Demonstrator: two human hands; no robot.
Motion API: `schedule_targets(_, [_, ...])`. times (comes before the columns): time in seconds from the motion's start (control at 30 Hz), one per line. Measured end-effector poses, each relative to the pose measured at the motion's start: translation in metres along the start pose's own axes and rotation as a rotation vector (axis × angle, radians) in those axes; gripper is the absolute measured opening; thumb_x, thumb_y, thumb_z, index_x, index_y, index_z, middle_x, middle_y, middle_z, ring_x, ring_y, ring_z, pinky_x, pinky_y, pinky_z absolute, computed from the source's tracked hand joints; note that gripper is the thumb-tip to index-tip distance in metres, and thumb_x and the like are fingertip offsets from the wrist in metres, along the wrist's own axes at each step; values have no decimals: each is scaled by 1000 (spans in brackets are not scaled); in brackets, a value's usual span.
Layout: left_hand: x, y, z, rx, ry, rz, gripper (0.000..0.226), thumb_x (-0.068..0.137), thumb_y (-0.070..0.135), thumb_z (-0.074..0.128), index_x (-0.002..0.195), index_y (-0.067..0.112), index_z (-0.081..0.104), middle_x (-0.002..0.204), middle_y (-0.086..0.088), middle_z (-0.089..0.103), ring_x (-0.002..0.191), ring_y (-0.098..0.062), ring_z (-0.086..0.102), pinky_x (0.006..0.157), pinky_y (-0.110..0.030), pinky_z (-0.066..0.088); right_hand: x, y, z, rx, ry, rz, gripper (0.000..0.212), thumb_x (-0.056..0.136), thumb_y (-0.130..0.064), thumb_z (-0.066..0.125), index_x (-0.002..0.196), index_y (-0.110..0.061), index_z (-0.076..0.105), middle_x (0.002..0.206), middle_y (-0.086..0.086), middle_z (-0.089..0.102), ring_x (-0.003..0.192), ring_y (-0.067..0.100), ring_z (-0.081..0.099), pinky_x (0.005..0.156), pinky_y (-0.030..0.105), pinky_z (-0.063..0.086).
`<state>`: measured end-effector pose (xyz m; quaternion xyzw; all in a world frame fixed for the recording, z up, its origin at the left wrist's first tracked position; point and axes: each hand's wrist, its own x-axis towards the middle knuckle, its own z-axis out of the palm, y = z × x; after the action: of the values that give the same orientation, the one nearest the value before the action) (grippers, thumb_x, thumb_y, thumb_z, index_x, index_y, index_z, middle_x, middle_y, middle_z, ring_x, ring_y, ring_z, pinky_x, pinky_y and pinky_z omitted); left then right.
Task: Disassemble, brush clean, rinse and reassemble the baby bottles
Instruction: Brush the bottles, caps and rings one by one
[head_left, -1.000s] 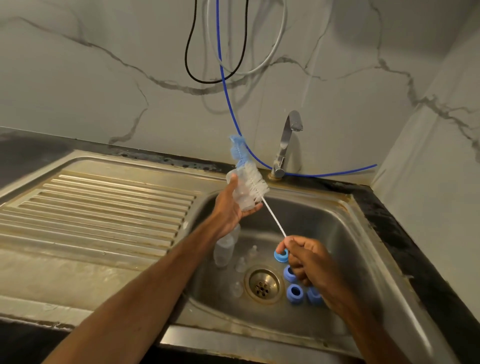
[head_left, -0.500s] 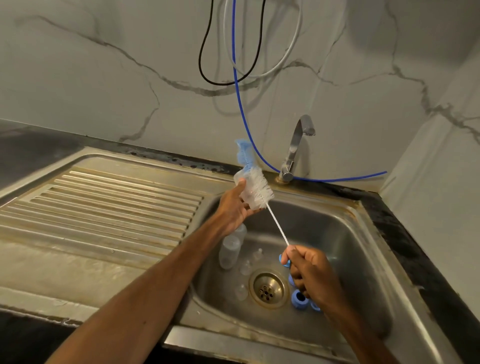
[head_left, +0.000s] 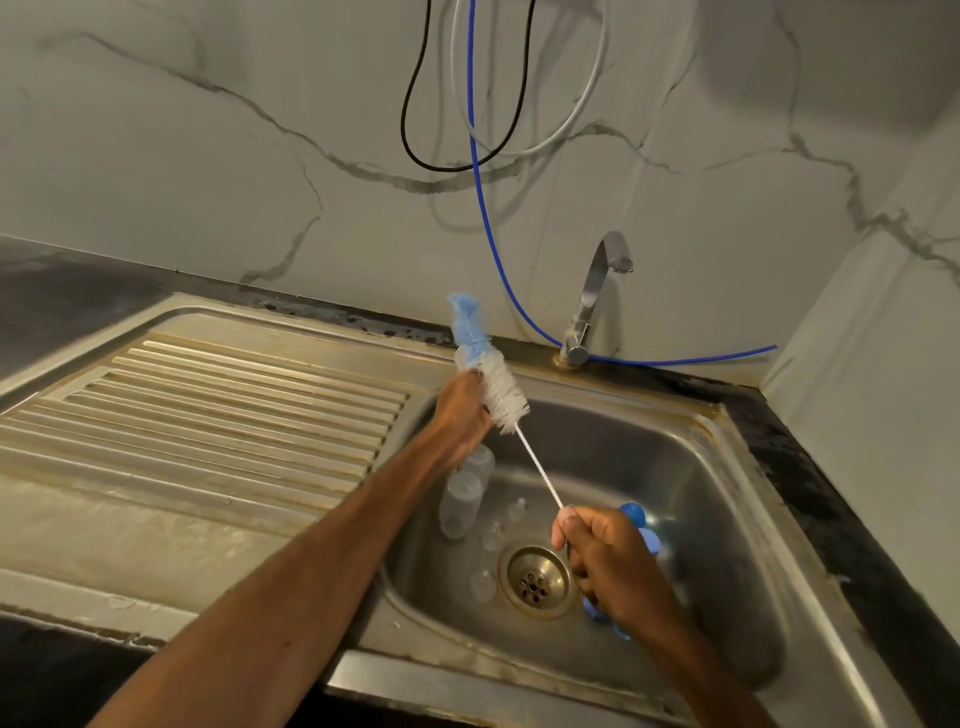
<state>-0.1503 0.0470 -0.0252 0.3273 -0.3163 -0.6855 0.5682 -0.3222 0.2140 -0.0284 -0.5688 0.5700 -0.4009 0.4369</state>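
Note:
My left hand (head_left: 465, 410) is raised over the sink's back left corner and grips a clear baby bottle, mostly hidden behind my fingers and the brush. The bottle brush (head_left: 498, 392) has white bristles and a blue sponge tip pointing up and away. My right hand (head_left: 608, 561) pinches the end of its thin wire handle above the basin. Two more clear bottles (head_left: 460, 499) stand against the basin's left wall. Small clear teats (head_left: 493, 535) lie near the drain (head_left: 537, 577). Blue screw rings (head_left: 635, 514) lie on the basin floor, partly hidden by my right hand.
The steel sink (head_left: 727, 519) has a ribbed drainboard (head_left: 208, 415) on its left. A tap (head_left: 592, 301) stands at the back rim, with no water running. A blue hose (head_left: 488, 228) and black and white cables hang down the marble wall. Dark counter borders the sink.
The brush's white bristles now show more fully beside my left hand, and the bottle is less visible. My right hand has shifted slightly right, covering more of the blue rings.

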Motion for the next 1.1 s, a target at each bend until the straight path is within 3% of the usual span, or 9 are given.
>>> schedule_targets(0.07, [-1,1,0,6,8,15,27,111,17,32,129,9,51,136,-25,55,120,-34,58,100,-48,52,3,1,1,-34,26,-19,39,106,-11,43,70,-8,57,48,-2,35,37,4,29,37,18,25])
schedule_targets(0.27, [-5,-11,14,53,-51,23,39,112,29,31,144,9,41,126,-16,60,106,-25,65,83,-39,61,25,3,3,-129,131,-119,38,103,-8,45,68,-12,59,46,-9,40,43,4,35,45,22,29])
schedule_targets(0.43, [0,0,1,-7,17,94,23,111,22,35,123,16,54,120,-12,61,105,-24,63,82,-38,59,10,14,1,-216,76,-118,42,104,-10,44,64,-15,57,43,-8,43,41,3,37,48,26,32])
schedule_targets(0.57, [2,-14,11,66,-22,116,38,111,25,39,148,21,33,138,-18,54,114,-31,64,77,-43,61,23,6,3,-204,166,-150,38,102,-8,45,67,-9,59,43,-11,46,43,4,39,52,25,33])
schedule_targets(0.7, [-3,-18,17,31,-59,114,37,109,26,45,144,20,37,134,-21,56,102,-27,66,71,-40,60,27,5,4,-193,191,-143,37,102,-8,45,67,-9,58,44,-13,48,44,3,41,53,24,33])
schedule_targets(0.77, [4,-11,6,-9,51,153,36,107,25,50,140,15,41,123,-18,59,96,-26,66,71,-41,60,16,12,2,-223,110,-117,40,104,-9,44,66,-13,57,43,-12,46,41,3,40,51,24,32])
schedule_targets(0.83, [12,-4,-7,-12,116,167,53,103,27,55,148,7,35,118,-18,58,92,-25,66,69,-39,60,8,15,4,-266,67,-119,41,104,-11,44,66,-14,57,42,-12,45,40,3,40,49,23,32])
schedule_targets(1.0, [-2,-15,13,-33,-21,73,38,109,32,42,145,20,36,136,-22,58,99,-33,69,76,-48,59,34,4,4,-177,236,-138,36,103,-11,43,71,-11,59,42,-14,46,43,4,39,51,23,31])
schedule_targets(1.1, [-1,-19,13,-64,-7,56,43,108,35,45,147,19,36,140,-24,57,108,-37,68,82,-53,58,28,11,0,-144,202,-104,39,104,-11,44,67,-13,56,42,-14,43,41,2,38,48,21,30])
